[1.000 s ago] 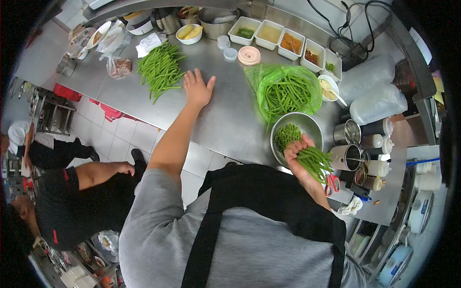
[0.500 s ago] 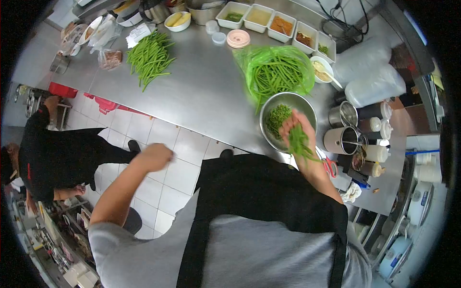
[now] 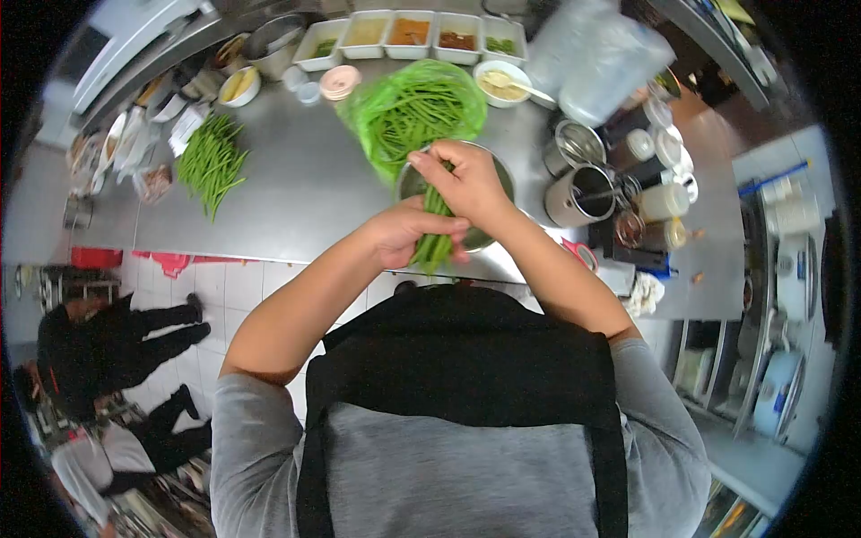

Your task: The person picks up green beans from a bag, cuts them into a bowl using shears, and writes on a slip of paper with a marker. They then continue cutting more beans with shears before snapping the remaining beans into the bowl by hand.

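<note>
A bunch of green beans [image 3: 434, 248] is gripped in both my hands, its ends pointing toward me. My left hand [image 3: 405, 233] is wrapped round the lower part, thumb across the stalks. Higher up, my right hand [image 3: 468, 186] closes on the same bunch. Beneath them sits a steel bowl [image 3: 505, 176], mostly covered by my hands, so its contents are hidden. Just behind the bowl lies an open green plastic bag [image 3: 360, 118] full of long green beans. Another loose pile of green beans [image 3: 212, 163] rests on the steel counter [image 3: 296, 193] to the left.
White tubs [image 3: 411, 36] of seasonings line the back. A white bowl with a spoon [image 3: 500, 85] stands beside the bag. To the right are metal pots [image 3: 574, 197], sauce bottles [image 3: 664, 203] and red-handled scissors [image 3: 583, 255]. Two people [image 3: 76, 359] are at the left.
My left hand has come from the left, away from the counter, to grip the beans with my right hand. My view has turned rightward, and a second person shows at lower left.
</note>
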Available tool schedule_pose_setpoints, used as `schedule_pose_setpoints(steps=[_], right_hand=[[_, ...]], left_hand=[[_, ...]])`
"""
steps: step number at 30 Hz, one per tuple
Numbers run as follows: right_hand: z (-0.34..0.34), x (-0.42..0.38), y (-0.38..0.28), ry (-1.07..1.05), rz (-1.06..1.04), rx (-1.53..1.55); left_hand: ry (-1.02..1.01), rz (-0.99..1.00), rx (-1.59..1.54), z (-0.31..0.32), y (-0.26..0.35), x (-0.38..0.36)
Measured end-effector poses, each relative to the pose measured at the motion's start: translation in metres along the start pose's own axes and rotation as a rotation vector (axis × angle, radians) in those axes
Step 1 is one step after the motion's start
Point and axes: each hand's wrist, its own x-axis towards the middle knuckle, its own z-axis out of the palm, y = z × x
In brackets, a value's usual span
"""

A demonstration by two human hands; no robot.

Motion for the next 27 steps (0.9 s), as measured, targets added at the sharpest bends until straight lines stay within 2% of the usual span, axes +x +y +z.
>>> schedule_pose_setpoints(steps=[3, 5, 6, 8, 9, 10, 14, 17, 20, 23, 27], right_hand=[[-0.036, -0.024, 0.005, 0.218, -0.223, 0.085], [-0.084, -0.062, 0.005, 0.144, -0.087, -0.088], [-0.099, -0.084, 0.003, 0.157, 0.079, -0.128], [-0.116, -0.128, 0.025, 0.161, 0.156, -0.299], [-0.123, -0.147, 0.036, 0.052, 0.361, -0.444], [-0.125, -0.168, 0.056, 0.07, 0.384, -0.527], [-0.106, -0.212, 0.098, 0.242, 0.219, -0.734], [-0.104, -0.216, 0.093, 0.23, 0.543, -0.614], [-0.102, -0.224, 0.093, 0.35, 0.549, -0.658], [-0.104, -0.232, 0.095, 0.285, 0.613, -0.787], [-0.104, -0.231, 0.086, 0.211, 0.667, -0.726]], left_hand=[[0.059, -0.053, 0.012, -0.007, -0.004, -0.004], [0.127, -0.111, -0.004, -0.012, -0.006, -0.009], [0.118, -0.129, -0.032, -0.01, -0.006, -0.012], [0.1, -0.109, -0.001, -0.008, -0.014, -0.016], [0.096, -0.095, 0.014, -0.008, -0.018, -0.017], [0.073, -0.098, -0.026, -0.008, -0.022, -0.016], [0.079, -0.082, -0.065, -0.002, -0.021, -0.02], [0.03, -0.048, -0.052, -0.009, -0.015, -0.019], [0.109, -0.007, 0.079, -0.014, -0.011, -0.018], [0.168, 0.001, 0.086, -0.013, -0.005, -0.017], [0.256, 0.031, 0.149, -0.008, 0.004, -0.013]])
